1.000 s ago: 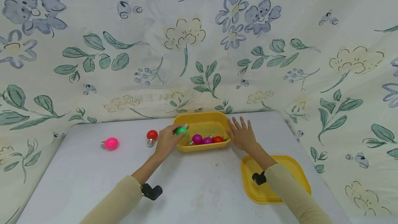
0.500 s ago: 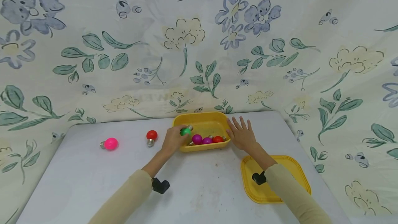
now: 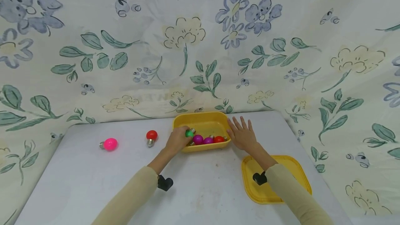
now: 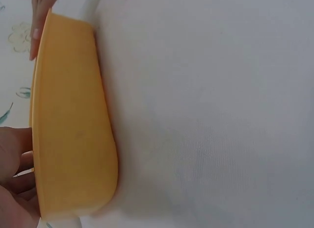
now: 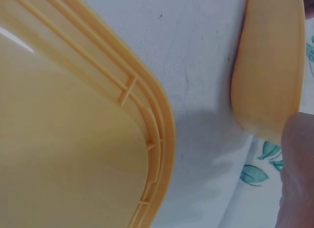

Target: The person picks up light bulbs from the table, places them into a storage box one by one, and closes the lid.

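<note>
My left hand reaches over the left end of a yellow plastic container and grips a green light bulb low inside it, metal base pointing up and right. Two purple bulbs and a red bulb lie along the container's near wall, right beside the green one. At the container's right end, my right hand rests with its fingers straight and spread against the rim. In the left wrist view, the container's outer wall hides the bulbs, and the left fingers pass behind its rim.
A second red bulb and a pink bulb lie on the white table left of the container. A yellow lid lies under my right forearm. A flowered cloth hangs behind the table.
My left hand has moved right and lower into the container with the green bulb, now close to the purple ones. The right hand has stayed in place at the rim.
</note>
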`<state>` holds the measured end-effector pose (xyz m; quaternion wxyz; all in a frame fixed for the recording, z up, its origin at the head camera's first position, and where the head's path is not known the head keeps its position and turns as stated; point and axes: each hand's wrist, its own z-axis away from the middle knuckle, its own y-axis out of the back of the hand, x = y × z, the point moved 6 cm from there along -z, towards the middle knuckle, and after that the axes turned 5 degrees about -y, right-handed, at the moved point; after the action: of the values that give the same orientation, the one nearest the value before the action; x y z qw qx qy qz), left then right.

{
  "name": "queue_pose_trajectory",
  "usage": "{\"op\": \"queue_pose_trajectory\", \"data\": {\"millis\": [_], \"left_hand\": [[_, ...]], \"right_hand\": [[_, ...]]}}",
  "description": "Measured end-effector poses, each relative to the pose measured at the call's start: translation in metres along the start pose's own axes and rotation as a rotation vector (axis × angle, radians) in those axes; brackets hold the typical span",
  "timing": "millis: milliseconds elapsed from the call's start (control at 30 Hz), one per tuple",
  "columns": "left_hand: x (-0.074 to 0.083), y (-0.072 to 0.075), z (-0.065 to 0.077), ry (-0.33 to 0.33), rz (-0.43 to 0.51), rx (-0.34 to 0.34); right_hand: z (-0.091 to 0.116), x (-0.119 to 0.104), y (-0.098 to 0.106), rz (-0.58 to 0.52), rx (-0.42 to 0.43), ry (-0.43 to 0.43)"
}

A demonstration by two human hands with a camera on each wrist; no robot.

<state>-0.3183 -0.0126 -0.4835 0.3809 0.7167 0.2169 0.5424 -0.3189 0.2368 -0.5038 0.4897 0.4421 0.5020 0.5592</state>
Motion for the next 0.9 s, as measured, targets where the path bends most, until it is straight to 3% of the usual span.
{"op": "queue_pose_trajectory", "data": {"millis": [567, 900], "left_hand": [[0.0017, -0.0059, -0.0037, 0.03, -0.11, -0.089], [0.0035, -0.004, -0.0035, 0.034, -0.103, -0.1]], "right_hand": [[0.0002, -0.0003, 0.0013, -0.002, -0.004, 0.001], [-0.0007, 0.0003, 0.0009, -0.003, 0.006, 0.002]]}}
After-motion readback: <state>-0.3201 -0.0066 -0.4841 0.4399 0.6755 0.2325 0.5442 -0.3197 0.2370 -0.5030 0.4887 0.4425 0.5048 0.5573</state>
